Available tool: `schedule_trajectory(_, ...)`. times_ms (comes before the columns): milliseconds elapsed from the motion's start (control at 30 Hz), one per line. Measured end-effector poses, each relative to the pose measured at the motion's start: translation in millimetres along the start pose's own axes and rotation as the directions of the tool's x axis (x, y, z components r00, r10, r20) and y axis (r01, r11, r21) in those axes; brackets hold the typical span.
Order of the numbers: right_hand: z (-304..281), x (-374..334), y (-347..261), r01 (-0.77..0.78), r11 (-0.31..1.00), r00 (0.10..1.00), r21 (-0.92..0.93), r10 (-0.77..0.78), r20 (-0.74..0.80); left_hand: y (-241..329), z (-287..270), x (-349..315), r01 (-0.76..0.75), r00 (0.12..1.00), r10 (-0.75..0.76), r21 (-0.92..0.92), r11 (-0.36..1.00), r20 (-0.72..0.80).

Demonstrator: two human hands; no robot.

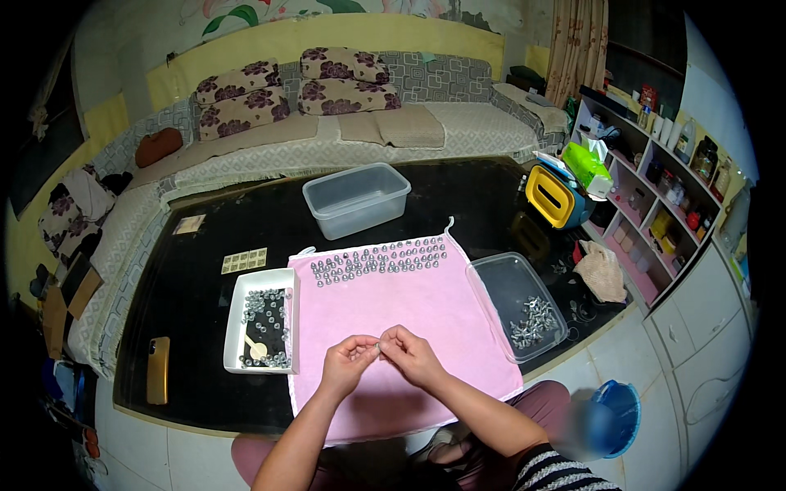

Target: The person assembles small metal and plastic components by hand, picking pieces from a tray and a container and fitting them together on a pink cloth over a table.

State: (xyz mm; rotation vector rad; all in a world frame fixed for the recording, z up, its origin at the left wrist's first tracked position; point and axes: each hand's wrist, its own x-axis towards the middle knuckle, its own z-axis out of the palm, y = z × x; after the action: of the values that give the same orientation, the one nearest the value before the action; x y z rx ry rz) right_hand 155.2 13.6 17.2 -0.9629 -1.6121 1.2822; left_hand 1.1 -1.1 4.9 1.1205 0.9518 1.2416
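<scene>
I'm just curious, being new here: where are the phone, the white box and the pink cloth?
Phone [158,372]: head view, middle of its back.
White box [235,319]: head view, left wall.
Pink cloth [409,301]: head view, bare middle.

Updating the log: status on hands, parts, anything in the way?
Left hand and right hand together over pink cloth. Small metallic piece at fingertips, mostly hidden. Metal parts in rows beyond. Nothing seen between hands and rows.

Two hands [347,360] [412,357], dozens of metal pieces [382,269], one pink cloth [417,307], one spoon [259,351], one phone [158,371], one bucket [629,414]
</scene>
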Motion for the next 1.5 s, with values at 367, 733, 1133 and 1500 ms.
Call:
schedule_trajectory(367,-6,2,6,-0.163,0.983,0.98,0.081,0.152,0.127,-2,0,0,-0.023,0.999,0.022,0.049,0.999,0.029)
schedule_trajectory(733,0,2,-4,-0.089,0.994,0.996,0.063,0.087,0.029,-1,0,0,-0.028,1.0,0.028,0.04,0.999,0.003)
schedule_trajectory(1133,-4,3,4,-0.145,0.986,0.981,0.079,0.133,0.14,-2,0,-1,-0.028,0.999,0.027,0.038,0.999,0.025)
schedule_trajectory(1500,-5,3,4,-0.148,0.979,0.981,0.142,0.127,0.149,2,1,-1,-0.011,1.0,0.009,0.076,0.997,0.028)
